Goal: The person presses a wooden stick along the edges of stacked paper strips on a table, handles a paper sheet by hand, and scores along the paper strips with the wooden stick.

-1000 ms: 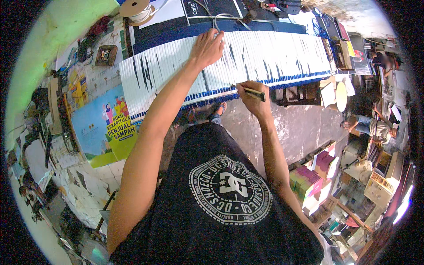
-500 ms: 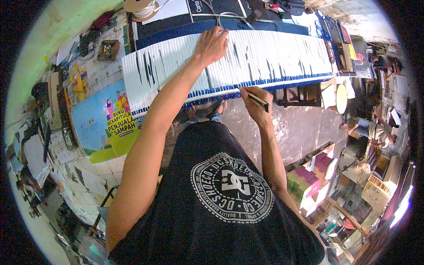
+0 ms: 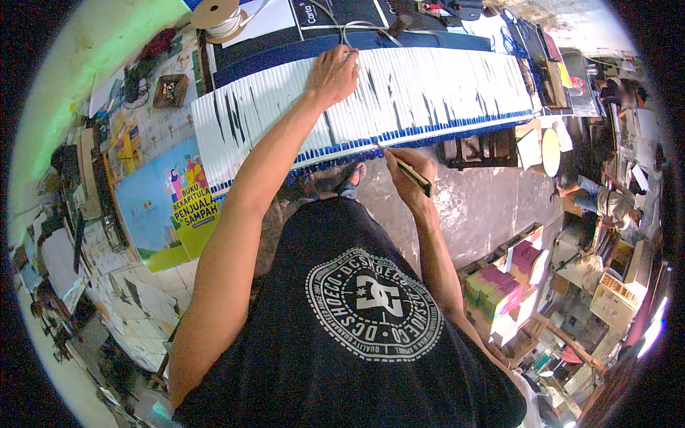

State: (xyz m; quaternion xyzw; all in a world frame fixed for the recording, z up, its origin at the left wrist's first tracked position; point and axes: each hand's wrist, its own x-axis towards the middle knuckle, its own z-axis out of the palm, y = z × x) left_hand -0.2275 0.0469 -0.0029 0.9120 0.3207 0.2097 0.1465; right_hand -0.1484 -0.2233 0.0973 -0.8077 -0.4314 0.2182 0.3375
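A long row of tightly packed white book blocks [image 3: 442, 85] with blue ends along its near side lies across the bench. My left hand [image 3: 334, 75] rests over the row toward its far edge, fingertips pinched on a thin pale ribbon [image 3: 344, 32] that loops in from behind. Closed in my right hand [image 3: 412, 171], at the near edge, is a slim tool [image 3: 412, 175] with a tan and dark handle. Its working end is too small to make out, beside the blue ends.
A spool of white ribbon [image 3: 217, 18] stands at the far left on dark printed boards [image 3: 349, 16]. At left lies a colourful poster [image 3: 160, 203]. Stacks of printed pieces [image 3: 499, 289] stand at lower right. Another person [image 3: 606, 207] is farther right.
The view has shifted slightly, so the row sits a little lower and farther left. More of the tool's handle shows in my right hand. Both hands stay at nearly the same spots.
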